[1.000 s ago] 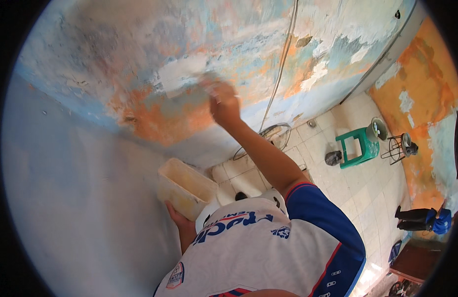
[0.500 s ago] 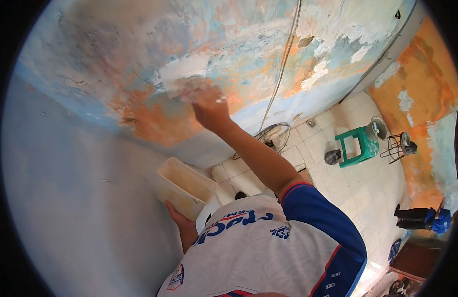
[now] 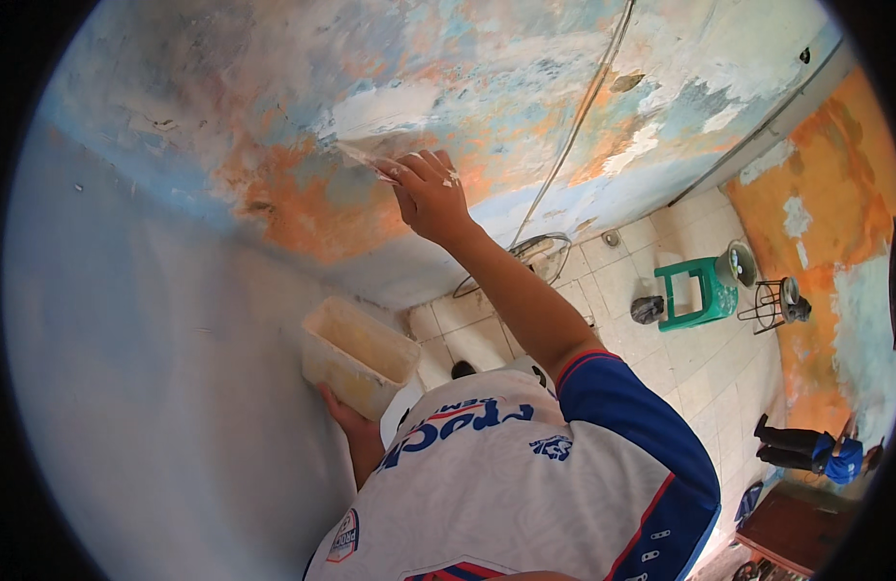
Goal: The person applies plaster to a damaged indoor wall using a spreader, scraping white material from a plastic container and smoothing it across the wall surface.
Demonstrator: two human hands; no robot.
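Observation:
My right hand (image 3: 432,197) is closed around a flat, thin-bladed putty knife (image 3: 367,158); its handle is mostly hidden in my fingers. The blade's edge lies at the wall, just below a fresh-looking white patch (image 3: 385,110). White smears stick to my knuckles. Low on the left, my left hand (image 3: 350,416) grips the lower side of a pale rectangular plastic tub (image 3: 343,373). The tub is tilted, with yellowish-white residue on its inner walls.
The mottled wall (image 3: 303,218) shows orange, blue and white. A cable (image 3: 576,121) runs down it to a coil (image 3: 540,254). On the tiled floor stand a green stool (image 3: 700,293), a bucket (image 3: 736,263) and a black metal stand (image 3: 766,308). Another person (image 3: 840,457) stands far right.
The putty knife, blurred by motion before, now shows clearly by the white patch. The tub has turned slightly, showing more of its inside. My whole view has shifted a little.

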